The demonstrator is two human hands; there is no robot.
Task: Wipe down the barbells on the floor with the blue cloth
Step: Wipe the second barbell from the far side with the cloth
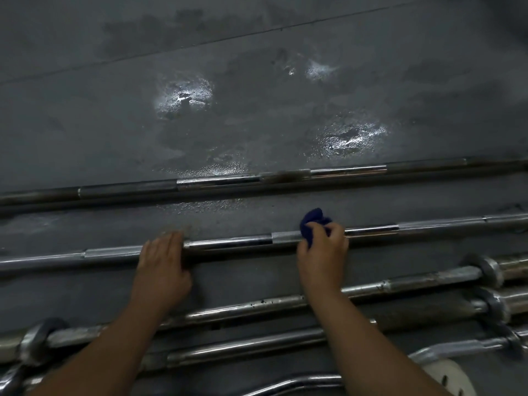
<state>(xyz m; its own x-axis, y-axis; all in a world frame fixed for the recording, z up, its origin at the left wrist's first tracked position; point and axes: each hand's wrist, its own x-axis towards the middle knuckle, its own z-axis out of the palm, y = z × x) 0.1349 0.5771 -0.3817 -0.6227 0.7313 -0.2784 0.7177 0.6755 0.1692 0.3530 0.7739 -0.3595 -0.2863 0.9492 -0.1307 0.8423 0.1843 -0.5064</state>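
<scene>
Right hand [323, 252] grips blue cloth [311, 224] bunched against middle barbell [234, 242] on wet dark floor [257, 110]. Left hand [163, 258] lies flat, fingers straight, pressing same bar.

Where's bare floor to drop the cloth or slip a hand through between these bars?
Widest: floor beyond the far barbell, with shiny wet-looking patches. Also bare: the strip between it and the middle barbell under the left hand and the blue cloth in the right hand. Crowded: near bars and white plate, bottom.
</scene>
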